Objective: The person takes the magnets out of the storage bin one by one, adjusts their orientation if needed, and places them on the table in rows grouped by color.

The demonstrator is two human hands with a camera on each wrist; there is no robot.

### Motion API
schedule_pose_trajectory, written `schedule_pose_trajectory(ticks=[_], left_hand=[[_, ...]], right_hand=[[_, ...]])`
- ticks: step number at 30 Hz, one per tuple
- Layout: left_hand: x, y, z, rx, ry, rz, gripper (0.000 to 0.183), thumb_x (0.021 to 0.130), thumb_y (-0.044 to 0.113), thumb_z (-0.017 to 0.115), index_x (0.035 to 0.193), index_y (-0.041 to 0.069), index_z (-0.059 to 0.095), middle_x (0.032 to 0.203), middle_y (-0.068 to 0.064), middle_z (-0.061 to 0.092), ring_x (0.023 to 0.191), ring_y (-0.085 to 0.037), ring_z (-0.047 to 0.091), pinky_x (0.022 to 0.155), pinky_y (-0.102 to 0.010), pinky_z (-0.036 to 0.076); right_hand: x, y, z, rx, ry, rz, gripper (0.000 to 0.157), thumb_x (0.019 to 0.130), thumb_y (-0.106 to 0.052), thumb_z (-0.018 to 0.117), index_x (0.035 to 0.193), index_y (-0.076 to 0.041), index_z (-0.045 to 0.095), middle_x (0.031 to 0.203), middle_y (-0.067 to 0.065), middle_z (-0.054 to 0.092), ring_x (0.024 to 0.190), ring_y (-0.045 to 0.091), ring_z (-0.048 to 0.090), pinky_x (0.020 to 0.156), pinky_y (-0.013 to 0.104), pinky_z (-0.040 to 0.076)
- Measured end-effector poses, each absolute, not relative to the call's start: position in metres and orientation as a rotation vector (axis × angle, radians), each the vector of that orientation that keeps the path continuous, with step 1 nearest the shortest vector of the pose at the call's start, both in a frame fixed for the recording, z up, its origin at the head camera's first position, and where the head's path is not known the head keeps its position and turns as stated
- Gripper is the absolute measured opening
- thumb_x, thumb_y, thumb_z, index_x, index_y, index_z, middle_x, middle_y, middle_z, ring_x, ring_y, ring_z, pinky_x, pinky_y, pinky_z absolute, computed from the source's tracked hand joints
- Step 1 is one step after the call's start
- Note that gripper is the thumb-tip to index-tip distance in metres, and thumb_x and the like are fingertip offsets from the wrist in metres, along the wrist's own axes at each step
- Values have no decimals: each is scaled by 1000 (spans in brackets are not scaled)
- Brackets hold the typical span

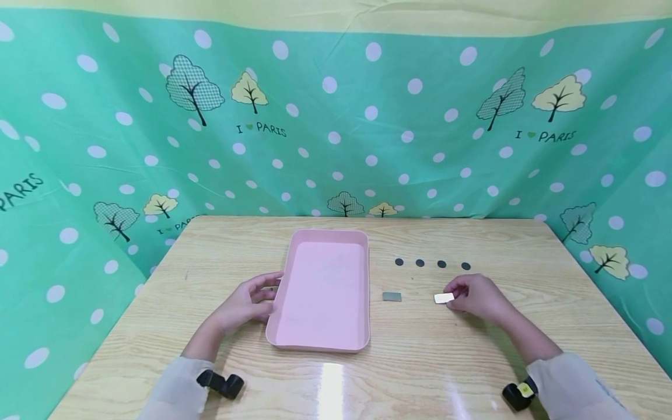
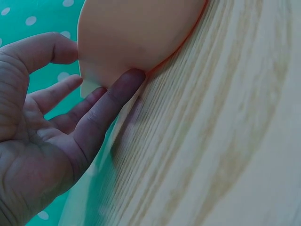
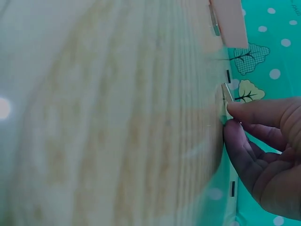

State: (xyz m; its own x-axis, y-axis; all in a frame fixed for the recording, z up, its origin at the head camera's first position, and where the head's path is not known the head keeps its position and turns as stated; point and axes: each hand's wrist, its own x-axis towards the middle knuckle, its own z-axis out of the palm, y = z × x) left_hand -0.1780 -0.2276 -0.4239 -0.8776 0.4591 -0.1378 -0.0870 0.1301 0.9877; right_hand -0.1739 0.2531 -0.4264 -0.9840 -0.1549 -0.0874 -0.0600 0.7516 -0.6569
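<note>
A shallow pink rectangular tray (image 1: 328, 291) lies on the wooden table, left of its middle. My left hand (image 1: 245, 304) touches the tray's left outer wall; in the left wrist view the fingertips and thumb rest along that side (image 2: 136, 37). To the right of the tray, my right hand (image 1: 479, 297) pinches a small shiny silver rectangular plate (image 1: 443, 298) between thumb and fingers, low over the table. A matching grey rectangular plate (image 1: 391, 296) lies flat between the tray and the right hand.
Several small black discs (image 1: 420, 263) lie in a row on the table (image 1: 430, 356) beyond the right hand. A green dotted curtain (image 1: 336, 116) with printed trees hangs behind the table and along both sides. Both wrists wear black camera mounts (image 1: 220, 383).
</note>
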Motion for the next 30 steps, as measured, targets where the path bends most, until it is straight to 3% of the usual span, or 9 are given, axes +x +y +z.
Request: schedule_pose_trajectory(ticks=[7,21,30], left_hand=[[-173,-225,-417,357,2006,1794,65,81,-5,56,138,4,26,134,-23,30,115,-43,36,72,-45,50],[-180,-232,-442,356,2023,1808,64,80,3,61,137,10,31,132,-17,34,112,-36,43,73,-46,50],[-165,-222,-414,320,2117,1780,55,85,6,58,133,0,33,131,-22,35,108,-39,44,73,-43,51]], right_hand=[[-174,252,-427,-253,2902,-916,13,72,-8,70,84,-9,65,73,0,56,67,15,48,56,25,42],[-175,256,-436,-271,2920,-923,14,73,-8,69,86,-9,65,73,-1,55,67,14,49,57,24,43],[-169,262,-425,-243,2919,-947,26,76,-12,68,99,-3,63,78,1,56,69,14,50,54,23,45]])
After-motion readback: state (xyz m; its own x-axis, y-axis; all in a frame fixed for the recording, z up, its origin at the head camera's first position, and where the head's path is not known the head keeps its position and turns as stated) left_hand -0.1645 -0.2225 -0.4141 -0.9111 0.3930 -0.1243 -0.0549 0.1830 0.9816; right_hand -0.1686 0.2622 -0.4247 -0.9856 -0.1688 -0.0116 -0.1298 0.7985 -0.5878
